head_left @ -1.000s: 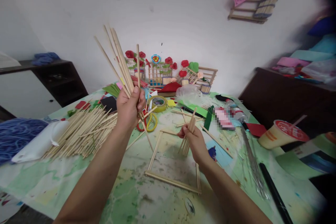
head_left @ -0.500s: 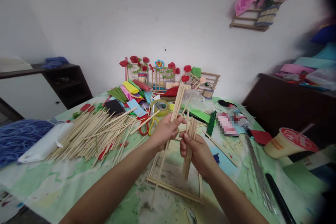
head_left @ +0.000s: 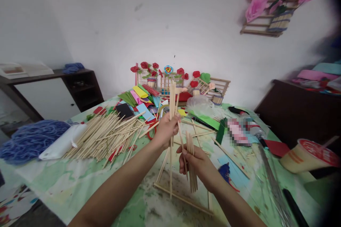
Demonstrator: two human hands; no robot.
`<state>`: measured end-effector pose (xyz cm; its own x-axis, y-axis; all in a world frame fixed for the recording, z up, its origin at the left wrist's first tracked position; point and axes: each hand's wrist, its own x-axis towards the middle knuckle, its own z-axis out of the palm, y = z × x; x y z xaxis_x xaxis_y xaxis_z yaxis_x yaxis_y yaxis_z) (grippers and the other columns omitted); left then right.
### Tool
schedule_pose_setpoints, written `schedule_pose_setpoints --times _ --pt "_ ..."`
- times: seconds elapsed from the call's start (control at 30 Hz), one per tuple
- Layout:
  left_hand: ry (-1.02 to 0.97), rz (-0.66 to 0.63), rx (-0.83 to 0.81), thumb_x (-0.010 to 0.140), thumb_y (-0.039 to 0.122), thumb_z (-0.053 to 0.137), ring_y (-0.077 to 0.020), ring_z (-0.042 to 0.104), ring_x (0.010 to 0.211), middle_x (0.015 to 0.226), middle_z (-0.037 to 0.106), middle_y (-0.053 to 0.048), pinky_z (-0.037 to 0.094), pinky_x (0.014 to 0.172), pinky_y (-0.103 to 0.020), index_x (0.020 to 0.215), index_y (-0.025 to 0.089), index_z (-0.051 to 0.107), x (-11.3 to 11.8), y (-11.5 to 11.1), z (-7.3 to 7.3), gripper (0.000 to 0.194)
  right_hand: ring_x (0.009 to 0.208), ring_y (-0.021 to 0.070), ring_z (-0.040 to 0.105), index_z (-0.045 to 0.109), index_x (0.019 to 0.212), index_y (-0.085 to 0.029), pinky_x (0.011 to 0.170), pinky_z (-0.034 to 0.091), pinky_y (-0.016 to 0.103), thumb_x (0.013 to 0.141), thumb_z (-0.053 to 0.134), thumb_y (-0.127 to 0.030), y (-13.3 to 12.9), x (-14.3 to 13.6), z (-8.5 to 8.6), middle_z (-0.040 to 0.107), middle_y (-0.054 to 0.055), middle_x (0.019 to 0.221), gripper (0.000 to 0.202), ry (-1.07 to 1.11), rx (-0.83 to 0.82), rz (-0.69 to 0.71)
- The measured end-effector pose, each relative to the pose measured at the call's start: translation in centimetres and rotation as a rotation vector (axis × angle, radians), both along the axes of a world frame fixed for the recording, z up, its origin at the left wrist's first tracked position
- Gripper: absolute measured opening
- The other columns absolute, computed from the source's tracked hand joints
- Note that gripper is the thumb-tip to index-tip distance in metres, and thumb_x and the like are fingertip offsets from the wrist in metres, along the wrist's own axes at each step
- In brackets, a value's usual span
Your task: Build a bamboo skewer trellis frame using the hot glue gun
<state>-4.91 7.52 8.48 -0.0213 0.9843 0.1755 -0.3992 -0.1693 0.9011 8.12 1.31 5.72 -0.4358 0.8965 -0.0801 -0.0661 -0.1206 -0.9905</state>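
Observation:
My left hand point(head_left: 168, 127) is closed round a bundle of thin wooden sticks point(head_left: 172, 97) held upright, one of them reaching down much lower than the others. My right hand point(head_left: 195, 161) grips a second, shorter bundle of sticks point(head_left: 191, 143), lower and to the right. A single stick point(head_left: 182, 142) slants between the two hands, its upper end at the left fingers and its lower part by the right fingers. Beneath them on the table lies a stick frame point(head_left: 183, 199), partly hidden by my hands.
A big pile of loose sticks point(head_left: 103, 138) lies left, beside a white glue bottle point(head_left: 64, 142) and blue yarn point(head_left: 34, 140). Coloured paper point(head_left: 141, 92) and lattices with paper flowers point(head_left: 221, 83) are at the back. A drink cup point(head_left: 306, 158) and wires point(head_left: 274, 177) stand right.
My left hand's bundle has turned more upright. A stick now slants between both hands, and my right hand has moved slightly lower. The whole view has shifted a little.

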Motion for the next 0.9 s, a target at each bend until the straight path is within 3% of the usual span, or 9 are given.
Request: schedule_pose_setpoints --times 0.1,0.23,0.4,0.57,0.7,0.9 --pt "-0.132 0.152 0.009 0.073 0.045 0.069 -0.0009 0.026 0.034 0.046 0.036 0.010 0.016 0.033 -0.013 0.070 0.017 0.044 -1.5 1.4 0.2 0.037 0.044 0.0102 0.050 0.053 0.084 -0.018 0.041 0.030 0.021 0.076 0.057 -0.051 -0.1 -0.3 -0.3 0.052 -0.005 0.053 0.034 -0.078 0.048 0.009" --pt "-0.249 0.260 -0.010 0.077 0.039 0.066 -0.0009 0.024 0.033 0.044 0.032 0.011 0.018 0.033 -0.013 0.068 0.017 0.044 -3.9 2.8 0.5 0.032 0.041 0.0082 0.042 0.055 0.076 -0.019 0.039 0.021 0.021 0.076 0.058 -0.046 0.1 -0.2 -0.4 0.050 -0.005 0.051 0.028 -0.128 0.078 -0.044" --pt "-0.418 0.373 0.025 0.078 0.028 0.066 0.0005 0.029 0.035 0.056 0.045 0.009 0.020 0.033 -0.012 0.071 0.017 0.044 -5.8 3.4 0.9 0.025 0.043 0.0090 0.039 0.059 0.069 -0.019 0.041 0.025 0.023 0.069 0.068 -0.036 0.4 -0.3 -1.0 0.054 -0.003 0.055 0.019 -0.181 0.138 -0.117" --pt "-0.493 0.396 -0.003 0.085 0.021 0.058 0.0006 0.029 0.035 0.058 0.047 0.008 0.021 0.033 -0.011 0.073 0.017 0.044 -5.3 3.3 0.9 0.018 0.043 0.0101 0.038 0.058 0.063 -0.020 0.044 0.028 0.025 0.074 0.062 -0.034 0.3 -0.7 -1.7 0.058 -0.001 0.055 0.018 -0.287 0.170 -0.051" --pt "-0.533 0.378 -0.035 0.085 0.021 0.058 0.0001 0.031 0.035 0.056 0.046 0.008 0.021 0.033 -0.012 0.071 0.017 0.043 -5.5 3.4 1.0 0.021 0.043 0.0109 0.038 0.048 0.052 -0.020 0.046 0.027 0.025 0.078 0.056 -0.033 -0.1 -0.4 -0.9 0.048 -0.003 0.045 0.029 -0.449 0.278 -0.060" --pt "-0.669 0.531 -0.148 0.092 0.018 0.043 -0.0006 0.034 0.033 0.050 0.040 0.010 0.026 0.035 -0.010 0.071 0.018 0.039 -9.4 4.4 1.5 0.022 0.044 0.0114 0.038 0.046 0.054 -0.021 0.044 0.029 0.025 0.078 0.057 -0.035 -0.4 1.8 1.2 0.044 -0.003 0.044 0.031 -0.499 0.355 -0.118"
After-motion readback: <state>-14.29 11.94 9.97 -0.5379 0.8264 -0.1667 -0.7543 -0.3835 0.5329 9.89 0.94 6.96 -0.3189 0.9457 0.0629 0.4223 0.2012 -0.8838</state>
